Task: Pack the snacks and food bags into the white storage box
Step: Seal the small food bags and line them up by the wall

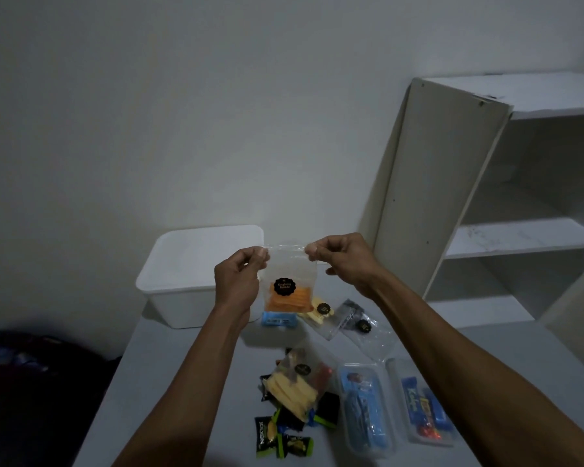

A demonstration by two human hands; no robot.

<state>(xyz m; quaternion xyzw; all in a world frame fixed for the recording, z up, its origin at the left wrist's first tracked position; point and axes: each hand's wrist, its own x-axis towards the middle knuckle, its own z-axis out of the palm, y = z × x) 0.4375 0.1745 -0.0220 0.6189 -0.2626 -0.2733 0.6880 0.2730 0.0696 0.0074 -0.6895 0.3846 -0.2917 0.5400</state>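
Observation:
A clear zip bag of orange chips (289,291) with a round black label hangs upright above the table. My left hand (238,281) pinches its top left corner and my right hand (344,261) pinches its top right corner. The white storage box (182,281) stands open behind my left hand, at the table's far left. On the table lie other snacks: a clear bag of pale yellow sticks (292,387), a small bag of yellow pieces (321,313), a bag with dark contents (359,320), two bags of blue wrapped bars (363,411) (423,411), and several small black-and-green wrapped packets (277,436).
A small blue packet (279,320) lies under the held bag. A white shelf unit (486,203) stands at the right, close to the table's far right corner. Dark bedding (31,382) lies left of the table (169,382). A bare wall is behind.

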